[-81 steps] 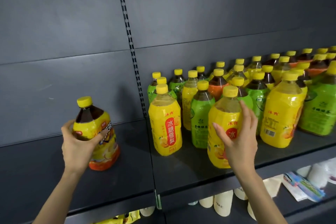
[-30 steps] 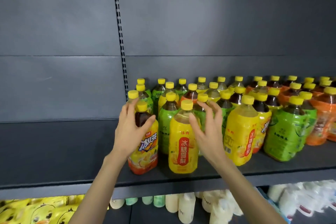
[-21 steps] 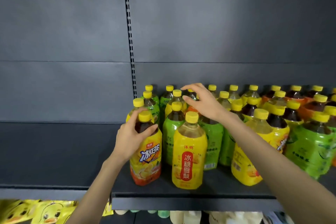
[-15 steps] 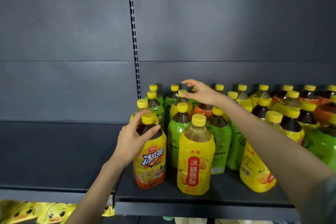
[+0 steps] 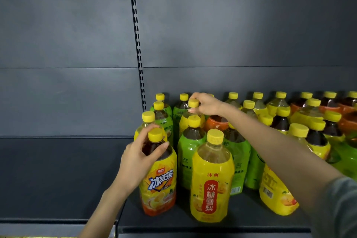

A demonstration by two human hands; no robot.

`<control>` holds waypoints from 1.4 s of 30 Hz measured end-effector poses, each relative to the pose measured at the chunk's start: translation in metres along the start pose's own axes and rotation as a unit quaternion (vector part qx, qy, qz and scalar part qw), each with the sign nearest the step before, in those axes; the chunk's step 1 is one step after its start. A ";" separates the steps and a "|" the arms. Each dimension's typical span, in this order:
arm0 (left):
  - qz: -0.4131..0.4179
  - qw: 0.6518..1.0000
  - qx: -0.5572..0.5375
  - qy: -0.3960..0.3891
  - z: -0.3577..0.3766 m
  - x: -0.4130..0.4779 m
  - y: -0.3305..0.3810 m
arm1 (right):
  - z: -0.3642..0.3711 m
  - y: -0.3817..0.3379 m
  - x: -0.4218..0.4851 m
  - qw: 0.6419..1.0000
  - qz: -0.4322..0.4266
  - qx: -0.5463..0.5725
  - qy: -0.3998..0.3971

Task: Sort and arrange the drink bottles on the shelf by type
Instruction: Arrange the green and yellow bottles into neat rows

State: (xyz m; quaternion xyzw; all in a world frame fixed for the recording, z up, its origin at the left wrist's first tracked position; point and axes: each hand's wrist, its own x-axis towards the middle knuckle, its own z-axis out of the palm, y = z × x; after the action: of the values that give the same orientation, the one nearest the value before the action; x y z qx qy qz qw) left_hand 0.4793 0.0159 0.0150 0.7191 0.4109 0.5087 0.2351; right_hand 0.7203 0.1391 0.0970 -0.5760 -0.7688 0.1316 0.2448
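Note:
My left hand (image 5: 138, 157) grips the neck of an iced black tea bottle (image 5: 159, 185) with a yellow-orange label, standing at the front left of the group on the dark shelf (image 5: 173, 224). My right hand (image 5: 204, 104) reaches back over the front rows and pinches the yellow cap of a yellow-label bottle (image 5: 190, 120) in a rear row. A yellow pear drink bottle (image 5: 211, 185) stands at the front. Behind it are green tea bottles (image 5: 188, 152) and an orange-label bottle (image 5: 216, 122).
Several more yellow-capped bottles in yellow, green and orange labels (image 5: 309, 127) crowd the shelf to the right. The left shelf section (image 5: 58, 176) is bare. A slotted upright (image 5: 138, 44) divides the grey back panel.
My left hand brought the iced tea bottle from the bare left section to the group and set it down. My right hand left the front pear bottle and reached back to a rear bottle's cap.

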 end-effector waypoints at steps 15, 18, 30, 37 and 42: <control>0.152 0.952 0.235 0.126 0.016 0.043 0.068 | -0.081 -0.057 -0.067 0.957 -0.179 0.065 0.217; 0.118 0.975 0.180 0.060 0.039 0.076 0.091 | -0.091 -0.071 -0.091 0.938 -0.213 0.065 0.268; 0.174 0.976 -0.010 0.130 0.087 0.059 0.151 | -0.115 -0.088 -0.185 0.897 -0.241 0.148 0.340; 0.190 0.975 -0.078 0.082 0.107 0.023 0.196 | -0.106 -0.059 -0.242 0.910 -0.199 0.181 0.314; 0.165 0.983 -0.081 -0.024 0.133 -0.008 0.205 | -0.093 -0.033 -0.290 0.882 -0.150 0.203 0.399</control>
State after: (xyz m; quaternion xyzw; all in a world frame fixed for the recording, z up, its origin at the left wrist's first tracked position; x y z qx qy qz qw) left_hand 0.6735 -0.0934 0.1164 0.7676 0.2379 0.5550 0.2151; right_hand 0.8053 -0.1542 0.1264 -0.3956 -0.6395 0.0054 0.6592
